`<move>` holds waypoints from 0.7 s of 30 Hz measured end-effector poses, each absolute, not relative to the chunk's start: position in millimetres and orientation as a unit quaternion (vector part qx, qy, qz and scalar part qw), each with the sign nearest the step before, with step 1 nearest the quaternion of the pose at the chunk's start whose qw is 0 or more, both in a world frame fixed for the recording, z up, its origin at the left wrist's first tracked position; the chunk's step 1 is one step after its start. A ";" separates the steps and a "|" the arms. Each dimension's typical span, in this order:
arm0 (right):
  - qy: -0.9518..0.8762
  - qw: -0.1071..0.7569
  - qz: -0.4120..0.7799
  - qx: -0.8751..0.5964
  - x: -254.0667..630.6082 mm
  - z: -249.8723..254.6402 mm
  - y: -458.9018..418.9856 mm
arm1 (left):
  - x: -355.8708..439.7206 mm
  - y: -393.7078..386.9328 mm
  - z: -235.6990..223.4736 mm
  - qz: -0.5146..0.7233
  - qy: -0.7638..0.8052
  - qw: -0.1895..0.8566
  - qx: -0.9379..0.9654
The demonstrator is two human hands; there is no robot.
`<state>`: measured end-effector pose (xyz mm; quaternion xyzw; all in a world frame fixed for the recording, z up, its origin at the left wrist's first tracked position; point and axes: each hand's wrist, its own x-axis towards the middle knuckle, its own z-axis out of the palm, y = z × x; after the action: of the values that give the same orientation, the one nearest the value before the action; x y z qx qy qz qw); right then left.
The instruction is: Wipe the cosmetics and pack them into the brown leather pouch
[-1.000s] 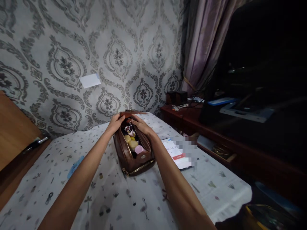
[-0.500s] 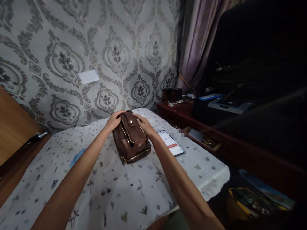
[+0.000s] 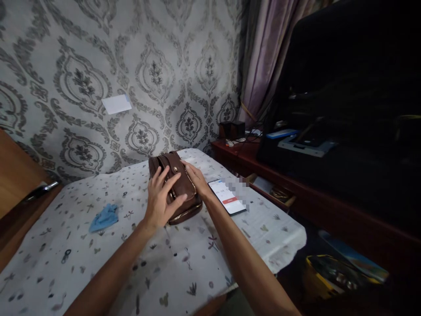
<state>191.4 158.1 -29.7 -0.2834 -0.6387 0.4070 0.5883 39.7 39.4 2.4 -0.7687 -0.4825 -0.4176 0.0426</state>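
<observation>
A small brown leather bag (image 3: 180, 184) with gold zips and a snap-button flap rests on the patterned white cloth (image 3: 158, 272). My left hand (image 3: 161, 197) is spread over its left and near side, fingers apart, holding nothing; whether it touches the leather I cannot tell. Against the bag's right side my right hand (image 3: 197, 179) holds it, some of its fingers hidden. A phone (image 3: 227, 198) with a lit screen lies just right of the bag. Off to the left is a crumpled blue cloth (image 3: 104, 218).
Behind stands a wall with patterned paper and a white card (image 3: 116, 104). To the right are a dark red desk (image 3: 240, 153) with an open drawer (image 3: 271, 193) and a large black screen (image 3: 345, 87). A yellow-edged bag (image 3: 324, 281) sits low at the right.
My left hand has left the bag's far left corner and come nearer, its fingers now spread. My right hand stays at the bag's right side. The blue cloth now shows fully.
</observation>
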 end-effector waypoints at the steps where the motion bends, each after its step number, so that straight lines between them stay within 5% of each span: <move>1: -0.636 0.590 0.408 -0.284 191.2 -29.7 156.6 | 43.5 37.5 -1.0 -0.406 -0.477 0.076 -0.776; 6: -0.627 0.590 0.422 -0.285 191.2 -27.0 150.9 | 48.0 42.4 -8.4 -0.387 -0.440 0.188 -0.788; 21: -0.670 0.590 0.293 -0.341 195.3 -26.5 147.7 | 30.8 51.1 -19.8 -0.366 -0.373 0.267 -0.810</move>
<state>195.3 147.7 -26.5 -0.3408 -0.6705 0.2930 0.5904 30.8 51.1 -19.8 -0.8097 -0.3734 -0.3658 0.2666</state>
